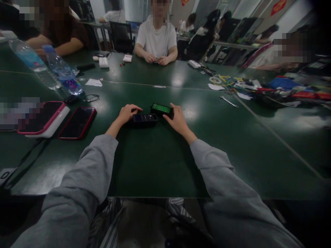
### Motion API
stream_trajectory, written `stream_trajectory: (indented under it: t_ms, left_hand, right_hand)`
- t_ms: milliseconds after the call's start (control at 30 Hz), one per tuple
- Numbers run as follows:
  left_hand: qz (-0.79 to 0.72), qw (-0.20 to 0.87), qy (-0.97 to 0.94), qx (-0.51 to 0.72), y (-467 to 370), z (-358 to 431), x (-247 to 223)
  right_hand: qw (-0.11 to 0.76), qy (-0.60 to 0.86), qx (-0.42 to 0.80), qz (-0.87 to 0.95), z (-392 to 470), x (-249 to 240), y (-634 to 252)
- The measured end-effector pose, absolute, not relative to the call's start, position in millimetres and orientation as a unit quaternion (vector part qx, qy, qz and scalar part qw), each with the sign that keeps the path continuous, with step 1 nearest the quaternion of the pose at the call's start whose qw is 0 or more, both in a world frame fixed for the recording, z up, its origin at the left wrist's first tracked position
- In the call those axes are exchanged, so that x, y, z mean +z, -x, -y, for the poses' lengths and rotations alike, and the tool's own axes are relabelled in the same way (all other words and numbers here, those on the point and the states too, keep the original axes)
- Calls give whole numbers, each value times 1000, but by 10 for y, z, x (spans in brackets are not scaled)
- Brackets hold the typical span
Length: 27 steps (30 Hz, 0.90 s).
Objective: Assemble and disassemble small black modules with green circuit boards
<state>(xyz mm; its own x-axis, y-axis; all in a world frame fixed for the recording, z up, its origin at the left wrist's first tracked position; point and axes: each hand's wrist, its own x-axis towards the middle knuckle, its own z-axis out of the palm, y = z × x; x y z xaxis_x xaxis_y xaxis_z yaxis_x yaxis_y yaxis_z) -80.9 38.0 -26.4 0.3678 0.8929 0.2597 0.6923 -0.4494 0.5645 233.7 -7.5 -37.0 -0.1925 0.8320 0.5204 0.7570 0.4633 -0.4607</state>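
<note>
In front of me on the table lies a black handheld device (144,118) with a small dark screen and buttons on its face. My left hand (127,113) is at its left end, with the fingers stretched out behind it; any contact is hard to make out. Just behind and to the right is a black casing with a green circuit board (161,109) showing in it. My right hand (178,119) grips the right end of that casing between thumb and fingers. The two black pieces are close together.
To the left lie a red-edged phone (77,123), a pink-rimmed device (42,117) and two water bottles (63,72). A wrench (229,101) and a heap of cables (243,84) are on the right. Across the table (155,162) sits a person in a white shirt (156,38).
</note>
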Motion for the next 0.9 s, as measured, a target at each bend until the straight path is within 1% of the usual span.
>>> stream_trajectory:
  t_ms: [167, 400, 467, 567, 733, 800, 900]
  left_hand:
    - [-499, 180, -804, 269, 810, -397, -281]
    - [-495, 188, -803, 272, 816, -426, -309]
    - [-499, 186, -803, 269, 810, -426, -305]
    - [-500, 185, -802, 269, 802, -414, -294]
    - [-498, 187, -802, 272, 812, -394, -287]
    - [-495, 190, -804, 270, 820, -395, -288]
    - [-497, 190, -805, 262, 824, -397, -285]
  right_hand:
    - [377, 509, 140, 761, 63, -361, -2445]
    - [378, 525, 172, 742, 87, -321, -2403]
    - [377, 542, 150, 736, 97, -312, -2387]
    - [365, 575, 84, 728, 113, -298, -2362]
    - [338, 662, -6, 669, 103, -329, -2370]
    - [345, 692, -20, 634, 90, -351, -2392]
    - [383, 695, -40, 607, 110, -325, -2396]
